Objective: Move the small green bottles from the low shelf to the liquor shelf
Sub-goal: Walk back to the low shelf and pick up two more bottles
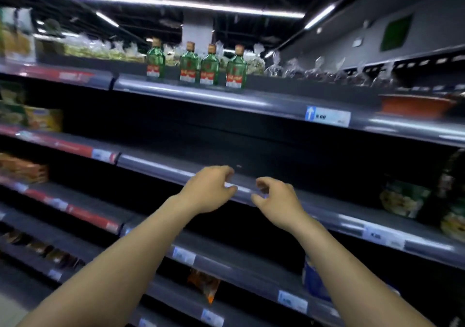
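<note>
Several small green bottles [210, 66] with red-and-white labels and tan caps stand upright in a row on the top shelf [191, 95], one of them [155, 59] slightly apart on the left. My left hand [208, 188] and my right hand [275, 198] hover side by side two shelf levels below the bottles, in front of a shelf edge [156, 165]. Both hands hold nothing, with fingers loosely curled and apart. The picture is blurred by motion.
Bagged goods [100, 49] lie behind the bottles along the top shelf. Packaged items sit at the left [42, 117] and right [405, 198] ends of the middle shelves. An orange packet [203, 284] and a blue pack [314, 284] sit on lower shelves. A blue arrow tag [327, 116] marks the top rail.
</note>
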A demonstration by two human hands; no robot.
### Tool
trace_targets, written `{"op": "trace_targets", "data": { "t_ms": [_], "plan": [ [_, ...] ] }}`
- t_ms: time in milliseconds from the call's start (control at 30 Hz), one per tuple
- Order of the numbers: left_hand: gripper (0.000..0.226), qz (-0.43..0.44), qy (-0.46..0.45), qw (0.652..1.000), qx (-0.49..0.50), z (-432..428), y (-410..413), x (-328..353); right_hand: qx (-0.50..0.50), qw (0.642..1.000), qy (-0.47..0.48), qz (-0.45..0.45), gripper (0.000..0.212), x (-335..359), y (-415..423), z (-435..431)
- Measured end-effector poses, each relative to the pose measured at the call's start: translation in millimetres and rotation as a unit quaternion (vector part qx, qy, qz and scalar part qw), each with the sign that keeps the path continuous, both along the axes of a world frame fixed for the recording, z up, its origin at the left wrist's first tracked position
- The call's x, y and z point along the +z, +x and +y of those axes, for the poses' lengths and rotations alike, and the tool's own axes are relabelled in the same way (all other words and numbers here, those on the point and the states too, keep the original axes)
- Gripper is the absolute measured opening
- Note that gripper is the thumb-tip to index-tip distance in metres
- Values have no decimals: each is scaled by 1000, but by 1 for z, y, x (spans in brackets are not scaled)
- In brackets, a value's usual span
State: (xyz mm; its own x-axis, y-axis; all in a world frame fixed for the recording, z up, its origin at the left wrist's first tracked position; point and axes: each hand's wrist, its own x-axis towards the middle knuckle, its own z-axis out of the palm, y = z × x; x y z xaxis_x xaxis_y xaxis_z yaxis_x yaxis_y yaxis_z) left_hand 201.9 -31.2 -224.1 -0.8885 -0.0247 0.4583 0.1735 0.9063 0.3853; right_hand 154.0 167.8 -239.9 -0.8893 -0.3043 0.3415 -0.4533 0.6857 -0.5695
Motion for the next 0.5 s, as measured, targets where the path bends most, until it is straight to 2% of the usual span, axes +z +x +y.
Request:
{"op": "trace_targets", "data": {
  "t_ms": [233, 500],
  "plan": [
    [50, 109, 31, 993, -21, -31, -75, 99, -2, 991, -44, 123, 48, 106, -47, -27],
    [49, 160, 137, 978, 0, -86, -112, 176, 19, 976, -63, 206, 48, 190, -88, -50]
  ]
}}
